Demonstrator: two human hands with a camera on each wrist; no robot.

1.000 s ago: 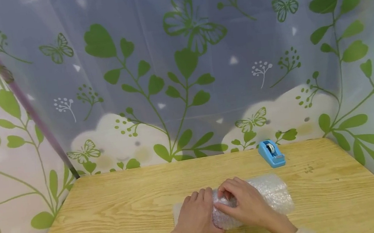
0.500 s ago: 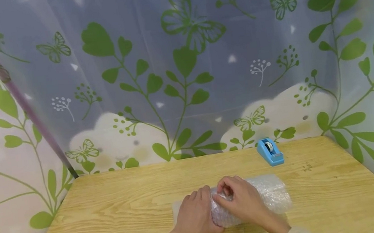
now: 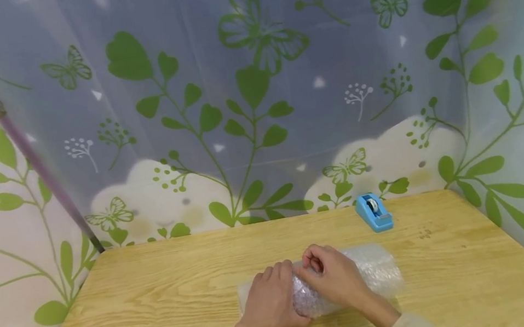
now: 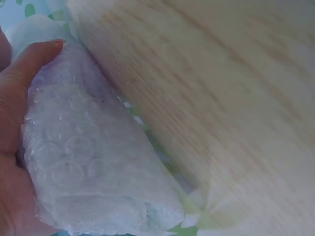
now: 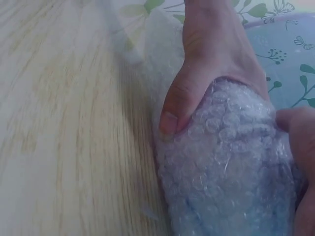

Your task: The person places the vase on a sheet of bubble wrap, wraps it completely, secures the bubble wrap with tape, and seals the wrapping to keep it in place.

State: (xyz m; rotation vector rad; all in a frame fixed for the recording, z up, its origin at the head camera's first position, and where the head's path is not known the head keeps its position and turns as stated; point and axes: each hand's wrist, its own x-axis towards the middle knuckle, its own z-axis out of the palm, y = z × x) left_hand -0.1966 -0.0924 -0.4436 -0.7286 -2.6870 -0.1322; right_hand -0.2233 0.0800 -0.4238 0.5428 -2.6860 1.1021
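Note:
A bundle rolled in clear bubble wrap (image 3: 377, 268) lies crosswise on the wooden table near its front. My left hand (image 3: 270, 300) grips the bundle left of its middle; in the right wrist view its thumb presses on the near side of the wrap (image 5: 221, 157). Over the top, my right hand (image 3: 338, 279) has its fingers curled, with thumb and forefinger close together at the wrap's surface beside the left hand. Whatever they pinch is too small or hidden to tell. A purplish tint shows through the wrap (image 4: 93, 147) in the left wrist view.
A blue tape dispenser (image 3: 374, 214) with a roll of tape stands at the back right of the wooden table (image 3: 160, 298). Curtains (image 3: 176, 114) printed with green leaves and butterflies hang behind and at both sides. A purple pole (image 3: 31, 144) slants down at the left.
The head view has shifted slightly. My right thumb and forefinger have moved a little closer to the left hand; the left hand keeps its grip and the bundle stays in place.

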